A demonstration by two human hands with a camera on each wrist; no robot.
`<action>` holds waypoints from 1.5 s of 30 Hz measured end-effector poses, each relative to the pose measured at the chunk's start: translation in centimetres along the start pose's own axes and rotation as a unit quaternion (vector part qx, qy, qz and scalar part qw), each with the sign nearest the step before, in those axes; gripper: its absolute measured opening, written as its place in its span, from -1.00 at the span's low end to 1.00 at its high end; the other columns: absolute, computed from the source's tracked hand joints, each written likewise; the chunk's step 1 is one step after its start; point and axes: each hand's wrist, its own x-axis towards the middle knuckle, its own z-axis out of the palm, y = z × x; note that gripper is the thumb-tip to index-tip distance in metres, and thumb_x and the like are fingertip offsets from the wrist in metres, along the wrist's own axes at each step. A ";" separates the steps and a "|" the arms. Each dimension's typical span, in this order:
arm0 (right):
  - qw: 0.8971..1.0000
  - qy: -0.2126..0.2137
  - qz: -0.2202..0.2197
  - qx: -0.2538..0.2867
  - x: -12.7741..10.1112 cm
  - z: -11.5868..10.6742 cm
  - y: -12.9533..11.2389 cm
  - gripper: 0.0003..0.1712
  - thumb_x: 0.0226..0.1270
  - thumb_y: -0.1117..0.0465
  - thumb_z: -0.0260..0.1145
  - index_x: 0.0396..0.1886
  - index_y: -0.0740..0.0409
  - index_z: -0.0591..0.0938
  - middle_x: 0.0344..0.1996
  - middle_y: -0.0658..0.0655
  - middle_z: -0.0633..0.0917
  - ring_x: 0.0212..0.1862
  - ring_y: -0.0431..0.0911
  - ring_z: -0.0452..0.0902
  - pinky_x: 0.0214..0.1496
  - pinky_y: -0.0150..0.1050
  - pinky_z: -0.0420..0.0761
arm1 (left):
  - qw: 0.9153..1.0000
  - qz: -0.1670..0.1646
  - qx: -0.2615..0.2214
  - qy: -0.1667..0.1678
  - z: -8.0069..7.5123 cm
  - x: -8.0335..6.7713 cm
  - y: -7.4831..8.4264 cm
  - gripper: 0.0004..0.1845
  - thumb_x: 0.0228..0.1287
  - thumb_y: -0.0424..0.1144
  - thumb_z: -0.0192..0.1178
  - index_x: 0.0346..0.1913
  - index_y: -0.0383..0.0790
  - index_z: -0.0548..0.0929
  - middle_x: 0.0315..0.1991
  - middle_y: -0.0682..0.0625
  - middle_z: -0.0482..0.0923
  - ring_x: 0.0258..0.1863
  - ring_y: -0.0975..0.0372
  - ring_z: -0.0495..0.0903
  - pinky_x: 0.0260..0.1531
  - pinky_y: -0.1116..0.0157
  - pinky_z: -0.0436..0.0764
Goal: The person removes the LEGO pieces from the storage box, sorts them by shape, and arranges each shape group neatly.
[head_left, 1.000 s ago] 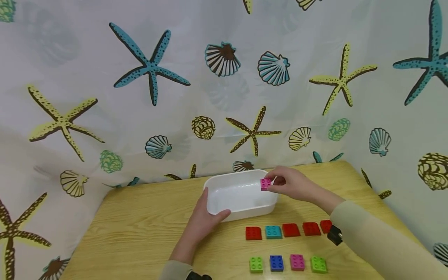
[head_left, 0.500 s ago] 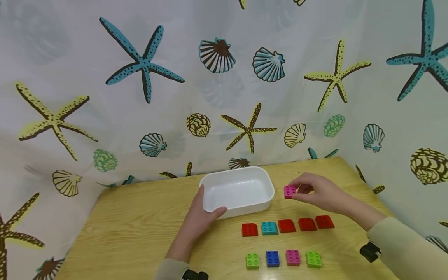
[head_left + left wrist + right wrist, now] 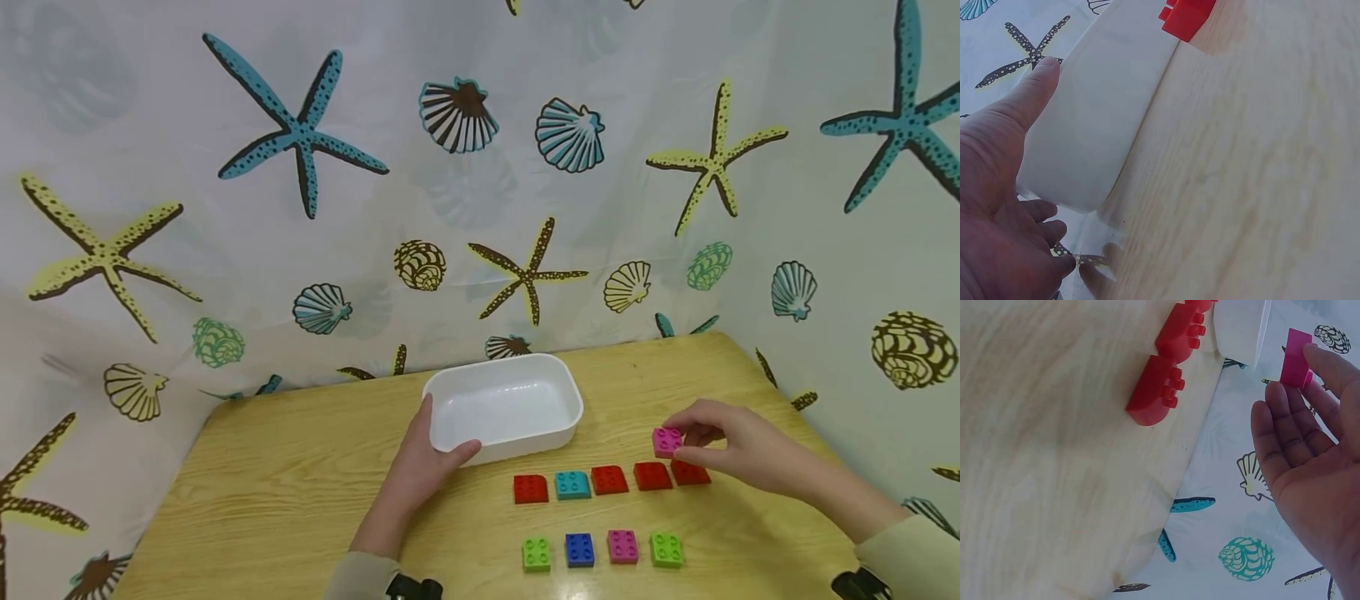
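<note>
In the head view, my right hand pinches a pink toy building brick between thumb and fingertips, above the right end of the back row of bricks. The right wrist view shows the same pink brick held at the fingertips, with the other fingers loosely bent. My left hand grips the near left corner of a white plastic container, thumb on the front rim and fingers along the left side. Nothing shows inside the container. Nearest below the held brick is a red brick, partly hidden by the right hand.
Right of the left hand, a back row holds red bricks and one turquoise brick. Closer to me lie a green brick, a blue brick, a pink one and another green one. A patterned curtain hangs behind the wooden table.
My right hand has carried the pink brick from over the container's right end rightward and toward me, to above the back row. The left hand stays on the container.
</note>
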 end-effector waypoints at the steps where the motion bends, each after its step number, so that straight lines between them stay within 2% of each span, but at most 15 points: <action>1: 1.000 -0.003 0.004 0.004 -0.3 0.1 0.2 -0.62 0.60 0.01 0.49 0.26 0.04 0.76 -0.01 -0.14 0.75 -0.05 -0.26 0.68 0.10 -0.22 0.76 | 1.000 0.000 0.001 0.000 0.0 0.0 0.0 0.40 0.31 0.20 0.59 0.81 -0.29 -0.20 0.78 -0.33 -0.07 0.73 -0.25 0.05 0.65 -0.26 0.14; 5: 1.000 -0.018 0.010 0.013 -1.5 0.3 1.0 -0.63 0.59 0.02 0.49 0.25 0.02 0.76 0.03 -0.14 0.76 -0.01 -0.27 0.69 0.11 -0.22 0.76 | 1.000 0.003 0.000 -0.001 0.0 0.2 0.1 0.39 0.32 0.20 0.58 0.82 -0.28 -0.20 0.79 -0.32 -0.08 0.73 -0.23 0.04 0.65 -0.25 0.13; 11: 0.997 -0.064 0.034 0.028 -3.5 0.1 2.2 -0.67 0.58 0.06 0.50 0.22 0.03 0.76 0.07 -0.10 0.75 0.05 -0.27 0.69 0.12 -0.24 0.75 | 1.000 0.003 0.003 0.001 -0.1 0.3 0.6 0.38 0.31 0.21 0.59 0.83 -0.23 -0.18 0.79 -0.28 -0.05 0.73 -0.22 0.07 0.64 -0.27 0.15; 16: 0.992 -0.105 0.046 0.054 -4.7 0.1 2.9 -0.73 0.56 0.12 0.51 0.16 0.01 0.76 0.02 -0.09 0.75 0.03 -0.27 0.67 0.09 -0.28 0.74 | 1.000 0.003 0.002 0.001 -0.1 0.4 0.7 0.38 0.31 0.21 0.58 0.83 -0.22 -0.18 0.79 -0.27 -0.06 0.73 -0.21 0.06 0.64 -0.26 0.15; 22: 0.986 -0.133 0.051 0.090 -5.5 0.8 3.4 -0.75 0.53 0.19 0.53 0.12 0.04 0.74 -0.01 -0.07 0.75 -0.01 -0.25 0.67 0.07 -0.34 0.71 | 1.000 -0.002 -0.001 -0.002 0.0 0.4 0.4 0.39 0.31 0.23 0.58 0.83 -0.21 -0.19 0.80 -0.27 -0.08 0.74 -0.21 0.05 0.64 -0.26 0.14; 29: 0.980 -0.148 0.057 0.121 -6.6 1.7 4.5 -0.77 0.53 0.25 0.51 0.09 0.10 0.73 -0.04 0.02 0.76 -0.05 -0.24 0.67 0.00 -0.36 0.70 | 1.000 -0.007 0.000 -0.004 0.1 0.2 0.2 0.39 0.30 0.24 0.58 0.83 -0.20 -0.18 0.80 -0.27 -0.07 0.73 -0.22 0.06 0.63 -0.28 0.15; 35: 0.979 -0.154 0.048 0.123 -7.0 2.5 5.1 -0.80 0.55 0.24 0.50 0.08 0.07 0.74 -0.02 -0.07 0.77 0.00 -0.26 0.68 0.05 -0.33 0.72 | 1.000 -0.007 0.000 -0.004 0.2 0.1 0.1 0.40 0.29 0.23 0.59 0.83 -0.19 -0.18 0.80 -0.25 -0.06 0.73 -0.21 0.08 0.63 -0.27 0.16; 40: 0.979 -0.157 0.048 0.120 -7.0 2.9 5.4 -0.80 0.56 0.23 0.50 0.09 0.05 0.74 0.00 -0.08 0.77 0.04 -0.26 0.68 0.09 -0.33 0.72 | 1.000 0.002 -0.003 -0.003 0.1 0.0 0.1 0.39 0.29 0.21 0.60 0.83 -0.20 -0.17 0.79 -0.26 -0.04 0.72 -0.20 0.10 0.63 -0.26 0.17; 45: 0.981 -0.155 0.049 0.110 -7.1 2.9 5.4 -0.80 0.56 0.17 0.51 0.08 0.00 0.74 0.00 -0.09 0.76 0.02 -0.25 0.63 0.08 -0.34 0.69 | 1.000 -0.004 0.009 -0.003 -0.1 -0.1 0.2 0.39 0.31 0.23 0.58 0.83 -0.23 -0.17 0.79 -0.28 -0.07 0.73 -0.22 0.06 0.64 -0.27 0.15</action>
